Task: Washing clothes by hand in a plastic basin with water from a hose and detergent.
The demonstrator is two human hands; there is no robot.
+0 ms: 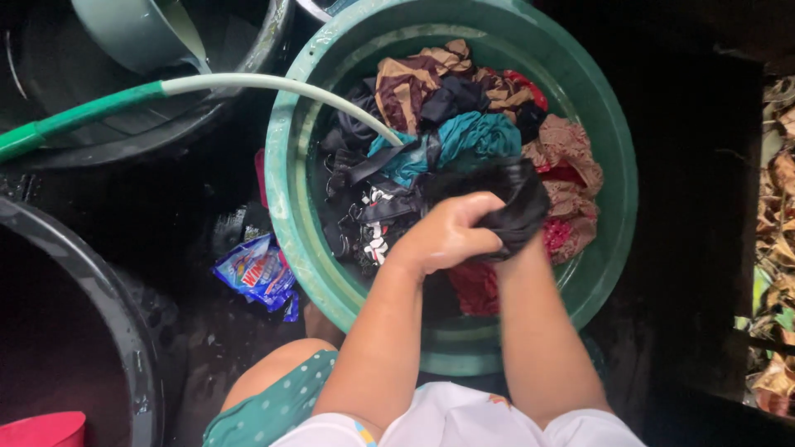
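A round green basin holds a heap of wet clothes in black, teal, brown and red. My left hand is closed around a black garment over the middle of the basin. My right hand is hidden under that same black garment; only its forearm shows, reaching in from below. A green and white hose runs in from the left and ends on the clothes.
A blue detergent sachet lies on the wet dark floor left of the basin. A large black tub sits at the lower left, another dark tub with a grey scoop at the top left. Dry leaves line the right edge.
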